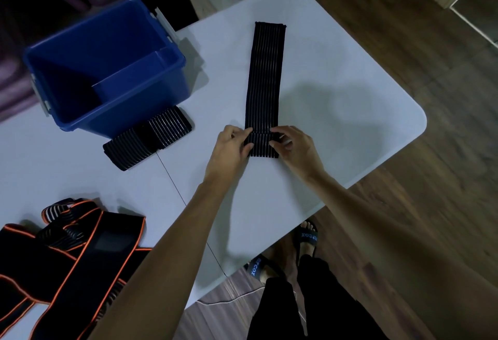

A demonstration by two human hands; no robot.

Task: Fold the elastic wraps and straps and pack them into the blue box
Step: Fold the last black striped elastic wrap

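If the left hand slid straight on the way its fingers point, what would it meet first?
Probably the right hand: the left hand points across the black ribbed wrap it already pinches, toward the opposite edge.

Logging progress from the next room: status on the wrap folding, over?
Left hand and right hand pinch near end of long black wrap, first fold made. Blue box looks empty. Nothing in the way.

Orange-trimmed straps (67,253) cut off at left and bottom edges; blue box (172,75) floor perhaps partly shadowed.
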